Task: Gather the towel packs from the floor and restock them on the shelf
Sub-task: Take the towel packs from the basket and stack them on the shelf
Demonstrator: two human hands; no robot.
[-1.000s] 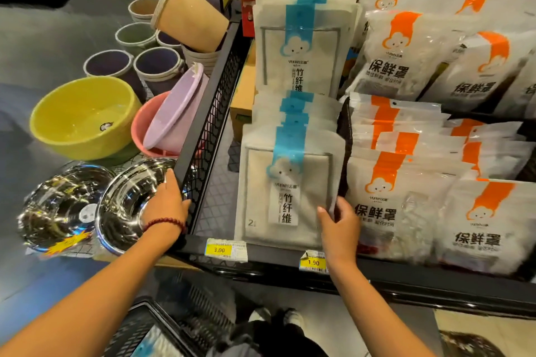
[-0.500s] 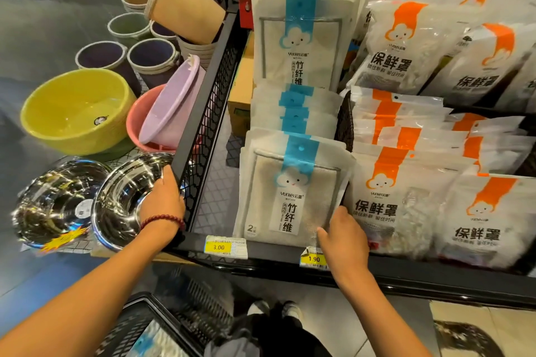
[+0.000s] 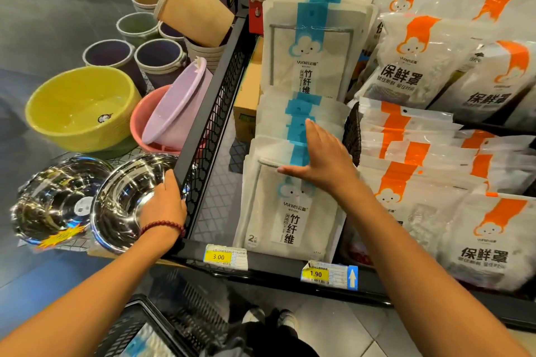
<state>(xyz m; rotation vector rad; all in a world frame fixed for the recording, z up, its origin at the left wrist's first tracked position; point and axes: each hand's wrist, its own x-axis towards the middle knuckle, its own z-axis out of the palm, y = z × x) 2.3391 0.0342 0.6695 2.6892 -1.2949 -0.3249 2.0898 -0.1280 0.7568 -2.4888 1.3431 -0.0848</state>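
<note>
White towel packs (image 3: 290, 211) with a blue stripe and a cloud face stand in a row on the lower black shelf (image 3: 278, 265); a second row of towel packs (image 3: 310, 46) stands on the tier above. My right hand (image 3: 319, 158) lies flat with straight fingers on top of the front packs, thumb spread to the left. My left hand (image 3: 165, 203) grips the shelf's black mesh side wall (image 3: 208, 130); a red bead bracelet is on that wrist. A black basket (image 3: 150, 327) sits by my feet, something blue and white inside it, blurred.
Orange-striped white bags (image 3: 435, 211) fill the shelf right of the towel packs. Left of the shelf stand two steel bowls (image 3: 121, 203), a yellow basin (image 3: 81, 107), pink and lilac basins (image 3: 171, 119) and stacked bins (image 3: 156, 58). Yellow price tags (image 3: 224, 256) hang on the shelf front.
My right hand has risen from the front pack's lower right corner to lie flat on top of the front packs. The left hand has kept its hold on the mesh wall.
</note>
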